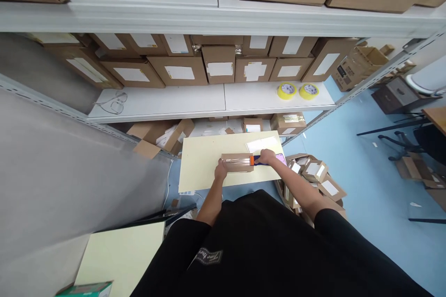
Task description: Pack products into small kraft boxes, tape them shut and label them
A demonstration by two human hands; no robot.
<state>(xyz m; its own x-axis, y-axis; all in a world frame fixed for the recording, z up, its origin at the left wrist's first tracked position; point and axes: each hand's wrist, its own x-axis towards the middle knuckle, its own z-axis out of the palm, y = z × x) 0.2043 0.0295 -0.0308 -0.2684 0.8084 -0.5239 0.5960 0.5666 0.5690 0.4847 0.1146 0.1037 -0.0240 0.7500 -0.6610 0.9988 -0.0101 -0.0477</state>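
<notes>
A small cardboard box (pixel 238 167) lies on the pale yellow table (pixel 198 148), with shiny clear tape running along its top. My left hand (pixel 220 170) grips the box's left end. In my right hand (pixel 266 157) is a blue and orange tape dispenser (pixel 252 160), closed in the fingers and pressed against the box's right end. Part of the dispenser is hidden by the hand. Just right of that hand lies a phone (pixel 280 159) with a lit, pinkish screen. White label sheets (pixel 261 144) rest behind it on the table.
Behind the table stands a shelf (pixel 181 100) with rows of labelled boxes (pixel 180 73), two yellow tape rolls (pixel 286 91) and glasses (pixel 116 103). An open carton (pixel 156 135) is at the table's back left. A large carton of packed boxes (pixel 315 170) stands at the right.
</notes>
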